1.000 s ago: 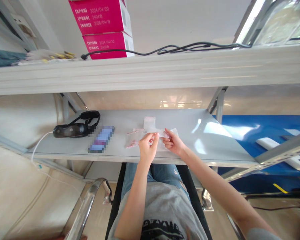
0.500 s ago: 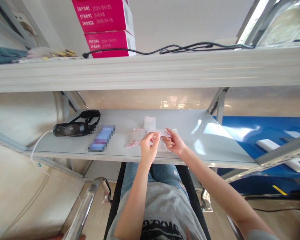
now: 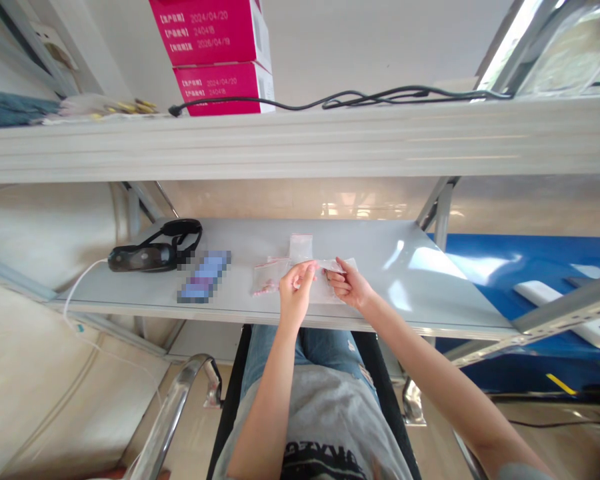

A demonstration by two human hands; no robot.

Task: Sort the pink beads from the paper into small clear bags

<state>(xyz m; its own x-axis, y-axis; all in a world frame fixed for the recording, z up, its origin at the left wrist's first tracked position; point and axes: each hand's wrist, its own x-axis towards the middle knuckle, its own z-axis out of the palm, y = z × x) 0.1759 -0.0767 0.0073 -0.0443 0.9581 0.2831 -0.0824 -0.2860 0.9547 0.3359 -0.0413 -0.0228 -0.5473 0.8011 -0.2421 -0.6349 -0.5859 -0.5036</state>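
Note:
Between my two hands is a small clear plastic bag, held just above the grey shelf. My left hand pinches its left end between thumb and finger. On its right end, my right hand is closed with thumb against the fingers. To the left of my left hand lies a zip bag with small reddish pieces in it. Behind the hands, a small flat zip bag rests on the shelf. More clear plastic lies under my right hand, partly hidden by it.
A black head-worn device with a white cable and a blurred-out phone lie on the left of the lower shelf. Above runs an upper shelf edge, carrying pink boxes and a black cable.
My left hand's fingers have shifted slightly at the bag's left end. My right hand stays nearly in place, still gripping it. The surroundings look the same apart from a small camera shift.

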